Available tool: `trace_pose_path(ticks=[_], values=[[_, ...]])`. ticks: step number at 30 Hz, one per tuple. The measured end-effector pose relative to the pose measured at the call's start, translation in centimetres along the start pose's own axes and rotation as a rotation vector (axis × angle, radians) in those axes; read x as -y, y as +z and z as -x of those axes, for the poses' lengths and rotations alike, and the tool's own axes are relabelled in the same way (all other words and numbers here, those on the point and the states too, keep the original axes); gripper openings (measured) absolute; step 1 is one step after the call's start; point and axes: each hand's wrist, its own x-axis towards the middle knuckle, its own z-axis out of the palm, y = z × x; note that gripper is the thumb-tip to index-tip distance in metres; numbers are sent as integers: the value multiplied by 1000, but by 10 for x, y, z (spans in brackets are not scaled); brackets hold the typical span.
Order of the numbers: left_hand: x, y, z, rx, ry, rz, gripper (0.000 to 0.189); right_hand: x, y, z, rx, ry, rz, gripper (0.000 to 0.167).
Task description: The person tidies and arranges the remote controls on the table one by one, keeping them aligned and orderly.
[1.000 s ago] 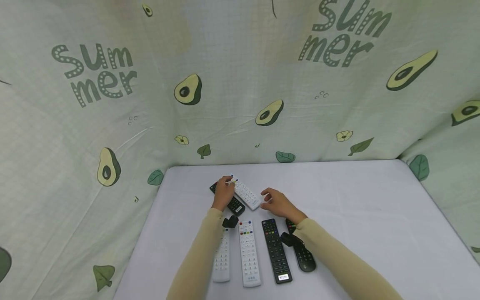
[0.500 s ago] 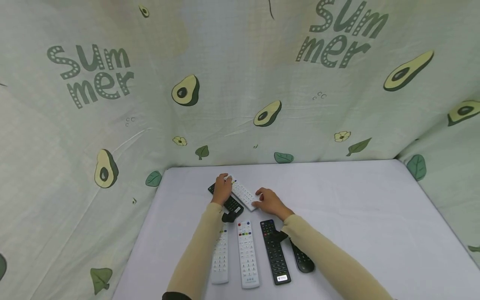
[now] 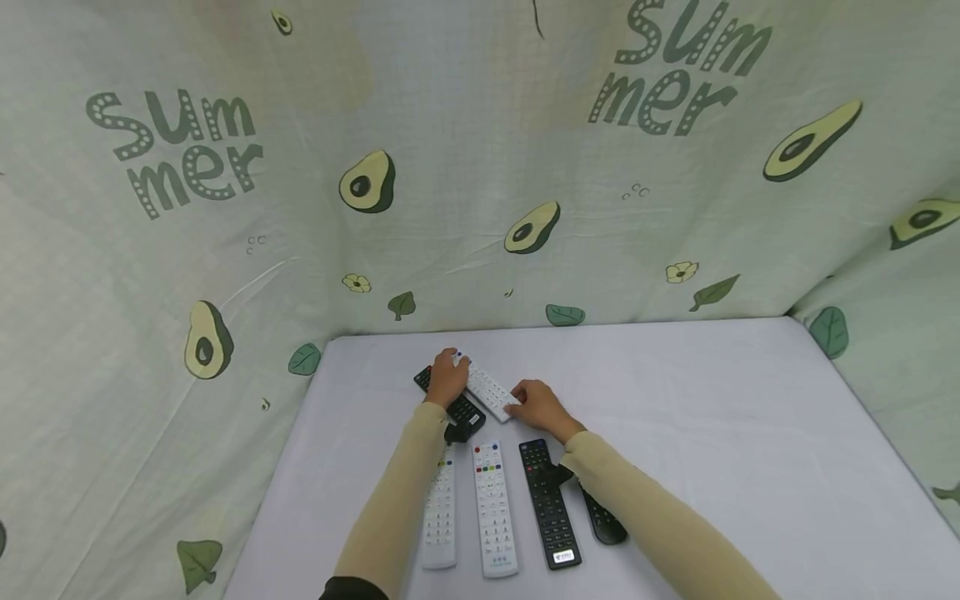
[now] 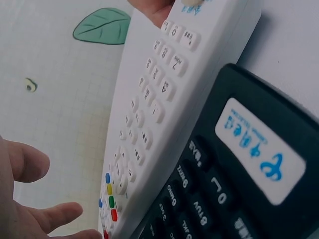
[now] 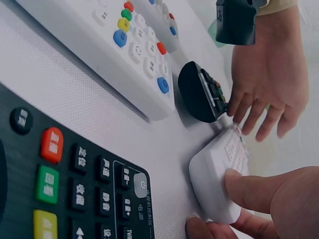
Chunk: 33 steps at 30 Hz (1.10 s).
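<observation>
A white remote control [image 3: 489, 392] lies slantwise at the back of the table. At its near right end my right hand [image 3: 543, 408] pinches it; in the right wrist view the thumb [image 5: 249, 189] presses on the key face, with fingers around the end. My left hand [image 3: 447, 381] hovers by the far end, near the coloured buttons. Its fingers [image 4: 55, 214] are loosely spread and grip nothing in the left wrist view. Alongside lies a black remote control [image 3: 467, 414], partly hidden under my left hand and wrist.
Nearer to me stand two white remotes [image 3: 495, 517] [image 3: 440, 525] and two black remotes [image 3: 555, 521] [image 3: 604, 517] in a row, partly covered by my sleeves. A printed curtain [image 3: 450, 275] hangs behind the white table [image 3: 712, 417].
My right hand has moved left to the near end of the slanted white remote and now pinches it. My left hand has stayed by the far end. The head view has shifted slightly.
</observation>
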Motion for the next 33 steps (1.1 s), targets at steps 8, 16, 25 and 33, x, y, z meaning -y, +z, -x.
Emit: trace_pose_path(ticks=[8,16,25,33], values=[[-1,0,0,8,-38,-19,55,3,-1,5,5,20,-17,29],[-2,-1,4,-24,2,27,51,2,-6,9,-25,27,-51,31],[-12,-3,13,-93,82,139,46,-1,-32,24,-125,33,-193,30],[-29,6,37,-111,166,201,40,-11,-64,57,-154,40,-240,32]])
